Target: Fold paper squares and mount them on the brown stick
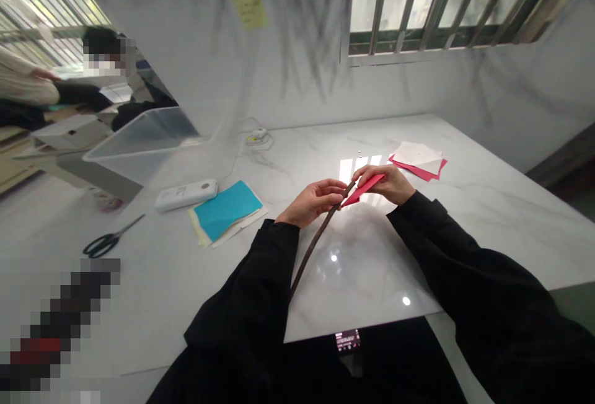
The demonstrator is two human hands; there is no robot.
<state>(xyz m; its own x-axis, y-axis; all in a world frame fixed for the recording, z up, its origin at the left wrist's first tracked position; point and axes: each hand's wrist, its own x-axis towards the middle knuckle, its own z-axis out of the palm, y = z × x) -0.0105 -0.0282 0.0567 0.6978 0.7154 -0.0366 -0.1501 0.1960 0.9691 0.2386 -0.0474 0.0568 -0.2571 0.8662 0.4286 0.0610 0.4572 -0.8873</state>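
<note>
My left hand (316, 201) is closed round the upper part of a thin brown stick (310, 249), which slants down toward the table's near edge. Close beside it, my right hand (383, 182) pinches a piece of red paper (365, 189) that looks folded. The lower left corner of the paper is right by the stick; whether they touch I cannot tell. Both hands are above the white marbled table (488, 230). To the left lie blue sheets (229, 209) on top of cream ones. Behind my right hand is a small pile of pink and red sheets (418, 159).
Scissors (105, 243) lie at the left, near a white oblong device (186, 194). A clear plastic bin (139, 144) stands at the back left, with a small white cabled item (256, 135) to its right. A yellow note (250, 7) is on the wall. Other people sit beyond the partition.
</note>
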